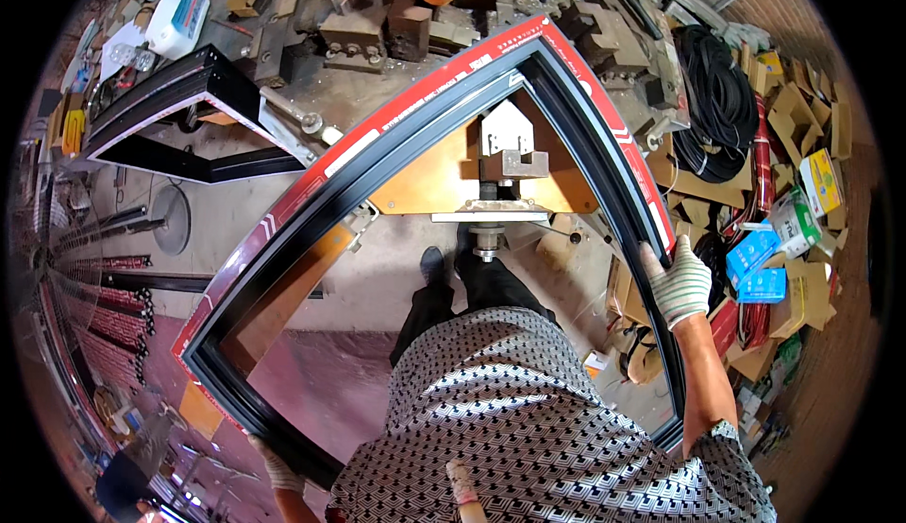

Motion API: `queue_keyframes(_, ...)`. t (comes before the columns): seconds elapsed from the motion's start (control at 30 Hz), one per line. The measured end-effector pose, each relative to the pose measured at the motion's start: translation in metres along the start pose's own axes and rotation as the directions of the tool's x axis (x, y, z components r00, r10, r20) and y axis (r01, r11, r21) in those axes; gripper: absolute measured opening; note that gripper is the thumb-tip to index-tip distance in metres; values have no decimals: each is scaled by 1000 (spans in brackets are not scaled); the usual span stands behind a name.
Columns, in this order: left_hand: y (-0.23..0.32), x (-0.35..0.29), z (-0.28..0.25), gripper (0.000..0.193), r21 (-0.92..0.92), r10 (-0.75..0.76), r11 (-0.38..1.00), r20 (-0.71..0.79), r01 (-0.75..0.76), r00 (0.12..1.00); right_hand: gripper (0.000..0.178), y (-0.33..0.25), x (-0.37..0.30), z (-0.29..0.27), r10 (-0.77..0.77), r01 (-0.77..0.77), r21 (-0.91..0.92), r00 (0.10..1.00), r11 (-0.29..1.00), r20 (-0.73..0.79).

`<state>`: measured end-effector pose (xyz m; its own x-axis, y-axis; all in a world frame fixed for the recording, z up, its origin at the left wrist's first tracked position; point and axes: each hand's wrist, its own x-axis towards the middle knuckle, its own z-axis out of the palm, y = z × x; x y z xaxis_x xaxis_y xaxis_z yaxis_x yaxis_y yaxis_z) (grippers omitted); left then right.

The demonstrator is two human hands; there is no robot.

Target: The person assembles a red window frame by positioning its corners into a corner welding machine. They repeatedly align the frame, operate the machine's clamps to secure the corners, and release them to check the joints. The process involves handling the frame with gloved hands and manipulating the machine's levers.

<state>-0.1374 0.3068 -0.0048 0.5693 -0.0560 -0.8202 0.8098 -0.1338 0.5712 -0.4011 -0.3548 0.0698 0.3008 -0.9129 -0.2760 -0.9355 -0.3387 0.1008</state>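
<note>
A large black window frame (316, 197) with red printed film along its outer edges lies tilted in front of me, one corner pointing away over the workbench. My right hand (681, 282), in a white striped glove, is closed round its right side bar. At the lower left, my left hand (276, 466), also gloved, grips the frame's near left edge; its fingers are partly hidden. Through the frame's opening I see a metal clamp block (510, 145) on the machine's front and an orange-brown panel (429, 178).
A metal workbench (396, 79) holds steel blocks and a white jug (176, 21). A second black frame (203, 136) lies at the left, near a fan (57, 259). Coiled black strip (714, 98) and cardboard boxes (802, 122) crowd the right. Another person (132, 480) is at the lower left.
</note>
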Motion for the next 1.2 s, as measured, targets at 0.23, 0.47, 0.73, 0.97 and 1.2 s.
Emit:
queue_keyframes(0.23, -1, 43, -75, 97, -122, 39, 992, 31, -35, 999, 59, 13, -42, -1, 13, 0, 116, 994, 993, -110)
queue_keyframes(0.47, 67, 61, -33, 92, 180, 378, 904, 81, -386, 922, 57, 68, -78, 18, 286, -265, 281, 958, 922, -35)
queue_keyframes(0.73, 145, 81, 24, 95, 368, 280, 876, 137, -311, 950, 48, 127, -143, 54, 383, -314, 381, 916, 870, -119)
queue_keyframes(0.97, 200, 80, 123, 104, 530, 270, 753, 294, -391, 917, 48, 173, -214, 89, 570, -519, 418, 822, 745, 4)
queue_keyframes(1.2, 235, 88, 210, 106, 717, 220, 520, 412, -464, 884, 56, 198, -290, 135, 718, -673, 459, 689, 580, 104)
